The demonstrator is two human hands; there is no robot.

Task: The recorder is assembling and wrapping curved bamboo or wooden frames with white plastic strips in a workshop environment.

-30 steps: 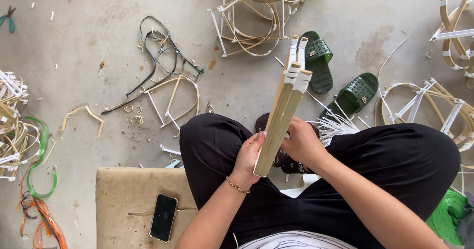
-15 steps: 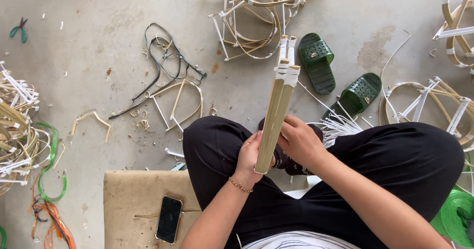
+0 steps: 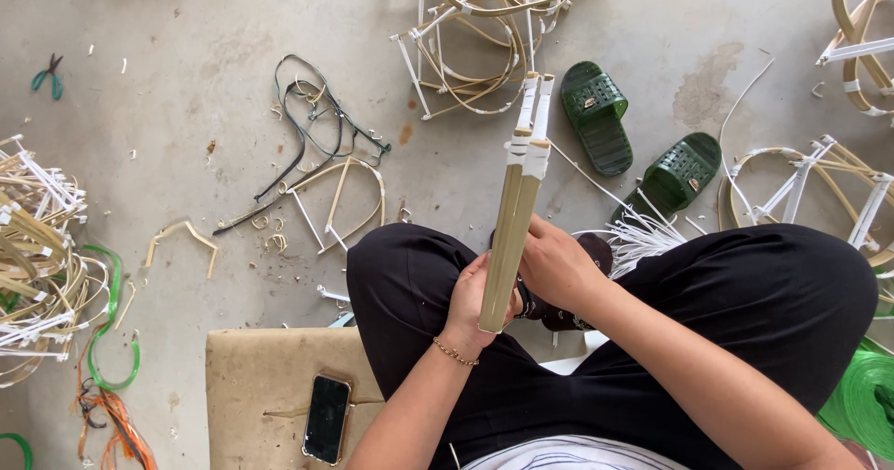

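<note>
Both hands, left (image 3: 472, 304) and right (image 3: 556, 267), grip a strip bundle (image 3: 517, 211), its top taped white; finished frames (image 3: 484, 23) lie on the floor.

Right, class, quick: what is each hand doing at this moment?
Left hand: closed around the lower end of the bundle of flat bamboo strips.
Right hand: closed on the same bundle, slightly higher up.

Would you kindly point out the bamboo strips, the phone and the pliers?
bamboo strips (image 3: 510, 237), head view, mid-length of the bundle.
phone (image 3: 327, 419), head view, screen centre.
pliers (image 3: 47, 75), head view, green handles.
</note>
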